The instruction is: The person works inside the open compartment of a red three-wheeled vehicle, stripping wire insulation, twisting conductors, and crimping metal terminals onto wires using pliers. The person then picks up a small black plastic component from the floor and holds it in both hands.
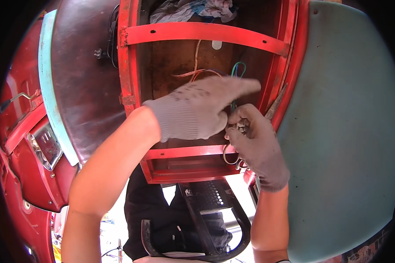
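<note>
My left hand (202, 107), in a grey knit glove, reaches across the red metal frame (197, 33). Its fingers stretch to the right, slightly blurred, and its thumb is close to the right hand's fingertips. My gloved right hand (261, 144) is closed round a pair of scissors (276, 104); the blades stick out past the knuckles and the ring handles hang below the palm. Its thumb and index finger are bent together near a green wire (233, 105). That wire loops up behind my left hand. What the right fingertips pinch is partly hidden.
Orange-red wires (193, 74) lie in the framed compartment, with crumpled plastic (193, 11) at its far end. A teal padded panel (342, 131) stands right; a dark seat cushion (85, 79) with a plugged cable (102, 54) is left. A black metal rack (213, 204) is below.
</note>
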Available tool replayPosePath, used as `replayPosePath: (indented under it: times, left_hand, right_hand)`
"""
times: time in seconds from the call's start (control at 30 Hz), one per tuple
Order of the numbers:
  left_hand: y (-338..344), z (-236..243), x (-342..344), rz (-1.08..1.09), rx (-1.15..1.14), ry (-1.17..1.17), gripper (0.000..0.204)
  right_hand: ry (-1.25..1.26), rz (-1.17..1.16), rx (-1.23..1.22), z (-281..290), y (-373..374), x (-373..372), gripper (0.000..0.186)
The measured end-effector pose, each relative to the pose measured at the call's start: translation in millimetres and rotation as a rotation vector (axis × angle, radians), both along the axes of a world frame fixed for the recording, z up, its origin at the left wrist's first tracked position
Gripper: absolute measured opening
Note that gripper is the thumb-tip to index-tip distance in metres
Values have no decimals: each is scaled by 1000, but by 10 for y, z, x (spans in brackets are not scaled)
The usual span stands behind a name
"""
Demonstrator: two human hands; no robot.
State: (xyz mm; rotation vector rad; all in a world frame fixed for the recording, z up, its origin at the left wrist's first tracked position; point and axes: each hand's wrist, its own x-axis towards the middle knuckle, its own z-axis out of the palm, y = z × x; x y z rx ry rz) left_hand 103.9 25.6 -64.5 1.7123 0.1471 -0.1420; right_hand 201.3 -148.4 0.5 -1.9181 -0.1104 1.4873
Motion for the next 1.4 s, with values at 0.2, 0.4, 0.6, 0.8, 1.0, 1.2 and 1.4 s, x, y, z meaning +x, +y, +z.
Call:
replayPosePath:
  times: [0.2,0.4,0.6,0.8,1.0,1.2,1.4]
  left_hand:
    - [-166,-42,188,-325,409,-44,41]
    - [-56,-165,305,-166,604,-346,24]
    - [143,-356,312,-242,131,-6,26]
    - [436,-250,446,-144,-358,420,28]
    - [339,-340,527,-36,-491,496,28]
    - [298,-386,512,47,-589,407,27]
    - [224,-409,459,97,-692,397,27]
  right_hand:
    - [-356,197,-65,80,-96,173,21]
    - [-335,170,-102,96,136,296,19]
    - [-190,57,5,-43,304,471,17]
    - [-72,69,70,-78,420,680,24]
    - [-158,-186,211,-223,393,596,29]
    - [-283,-283,261,-283,358,462,40]
    - [-299,-307,272,-283,352,447,47]
